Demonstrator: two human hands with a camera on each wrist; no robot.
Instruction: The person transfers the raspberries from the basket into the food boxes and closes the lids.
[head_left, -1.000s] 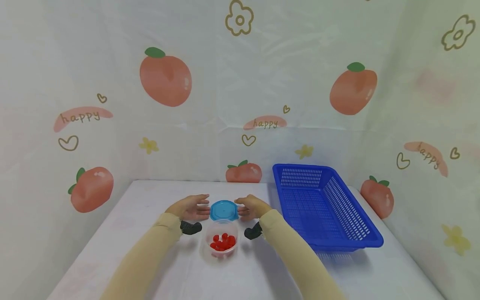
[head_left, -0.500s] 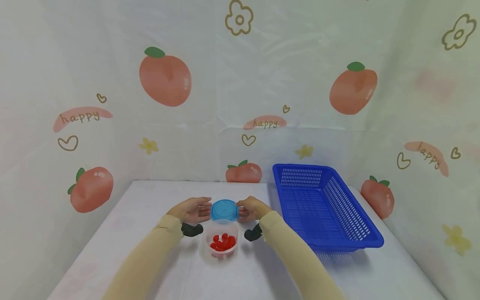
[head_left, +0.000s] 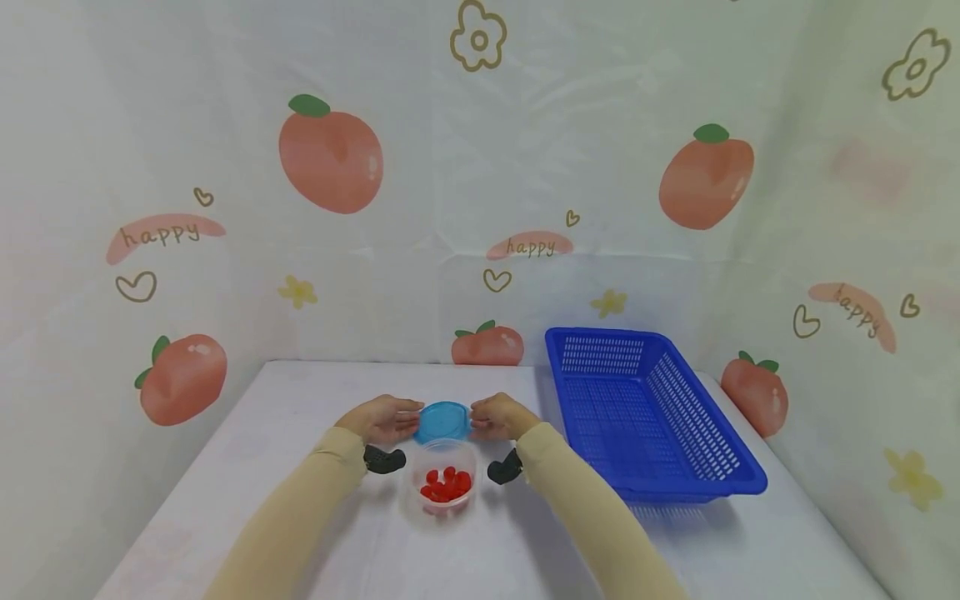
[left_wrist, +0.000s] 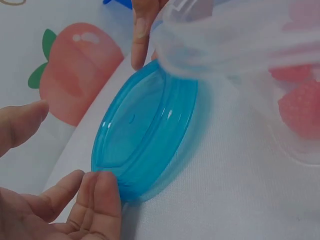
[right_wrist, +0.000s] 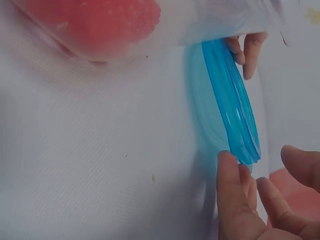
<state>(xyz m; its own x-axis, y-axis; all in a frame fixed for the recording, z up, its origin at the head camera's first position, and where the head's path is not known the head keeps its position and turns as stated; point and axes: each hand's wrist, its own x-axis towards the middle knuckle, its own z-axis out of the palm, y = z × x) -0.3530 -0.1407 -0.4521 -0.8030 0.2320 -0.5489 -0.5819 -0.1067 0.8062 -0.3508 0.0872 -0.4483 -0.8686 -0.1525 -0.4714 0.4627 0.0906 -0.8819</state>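
A round translucent blue lid (head_left: 442,423) lies between my two hands, just behind a clear plastic tub (head_left: 442,452) that holds several red raspberries (head_left: 448,485). My left hand (head_left: 381,419) touches the lid's left edge with extended fingertips; in the left wrist view its thumb (left_wrist: 31,122) stands apart from the lid. On the opposite side, my right hand (head_left: 502,417) has its fingertips at the lid's right edge, thumb (right_wrist: 300,165) likewise apart. Both wrist views show the lid tilted, with a shadow on the white cloth. The tub's wall blocks part of each wrist view.
A large blue plastic basket (head_left: 645,417) stands to the right, close to my right forearm. The white-covered table (head_left: 300,400) ends at a fruit-printed cloth backdrop (head_left: 405,283). Dark wrist-worn devices (head_left: 385,460) flank the tub.
The lid rose slightly, then shifted a little left between my fingertips. My right fingers followed it left, and my left hand sits slightly lower. The tub and raspberries stayed put.
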